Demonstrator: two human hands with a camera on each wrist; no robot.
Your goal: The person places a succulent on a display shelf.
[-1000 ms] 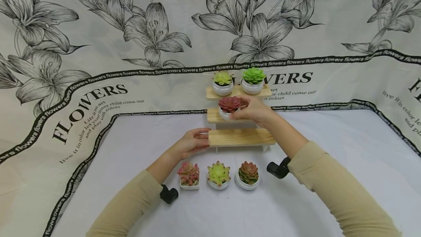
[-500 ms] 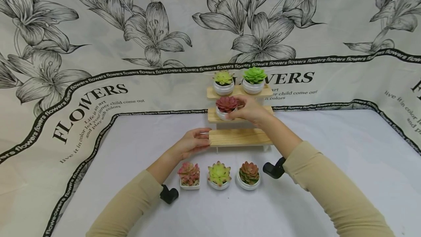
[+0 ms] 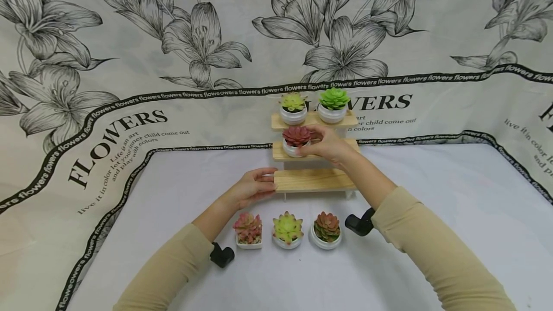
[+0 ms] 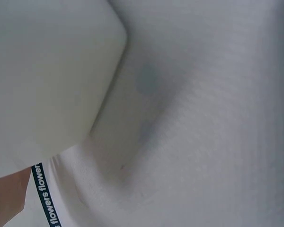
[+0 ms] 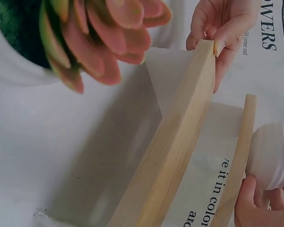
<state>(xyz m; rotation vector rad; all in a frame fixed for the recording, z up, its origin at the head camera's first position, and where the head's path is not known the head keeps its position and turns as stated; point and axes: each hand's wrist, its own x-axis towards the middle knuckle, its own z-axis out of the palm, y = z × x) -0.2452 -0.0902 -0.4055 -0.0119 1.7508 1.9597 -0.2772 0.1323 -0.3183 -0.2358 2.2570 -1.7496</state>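
Observation:
A tiered stand with wooden shelves (image 3: 317, 180) rises at the back of the white table. My left hand (image 3: 255, 187) grips the left end of its lowest shelf, thumb above and fingers at the end, as the right wrist view also shows. On the middle shelf, at the left, sits a potted red succulent (image 3: 295, 136) in a white round pot (image 5: 270, 153). My right hand (image 3: 328, 145) holds that pot from its right side. The left wrist view has mostly a large pale blurred surface and white cloth.
A yellow-green succulent (image 3: 293, 102) and a bright green succulent (image 3: 334, 100) stand on the top shelf. In front of the stand a pink succulent (image 3: 248, 227), a lime succulent (image 3: 287, 227) and a reddish-brown succulent (image 3: 326, 228) form a row. Flower-printed cloth (image 3: 229, 124) hangs behind.
My right hand has shifted the red succulent slightly left along the middle shelf, mostly in the first half second. The left hand stays on the lowest shelf.

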